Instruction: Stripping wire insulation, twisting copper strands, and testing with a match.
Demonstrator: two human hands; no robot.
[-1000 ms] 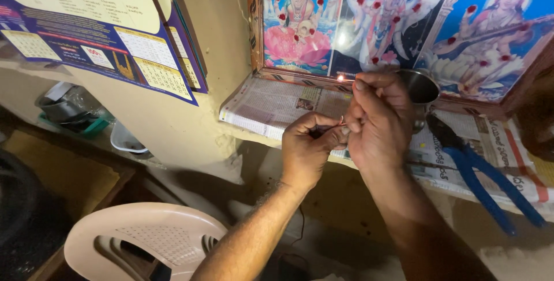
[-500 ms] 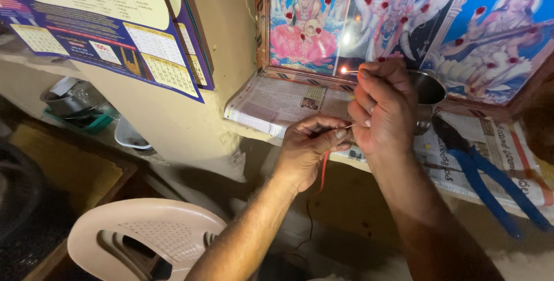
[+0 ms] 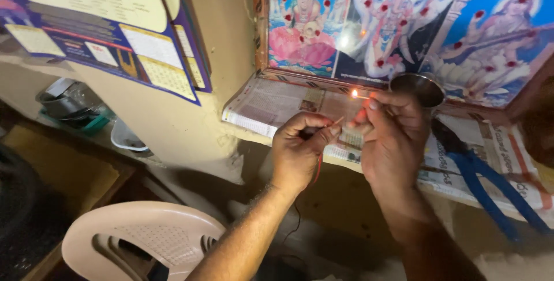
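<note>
At frame center, the left hand pinched a red wire; the right hand pinched a lit match above the newspaper.

Both forearms are raised side by side. The left hand is curled in a pinch; the right hand is pinched just beside it.
</note>
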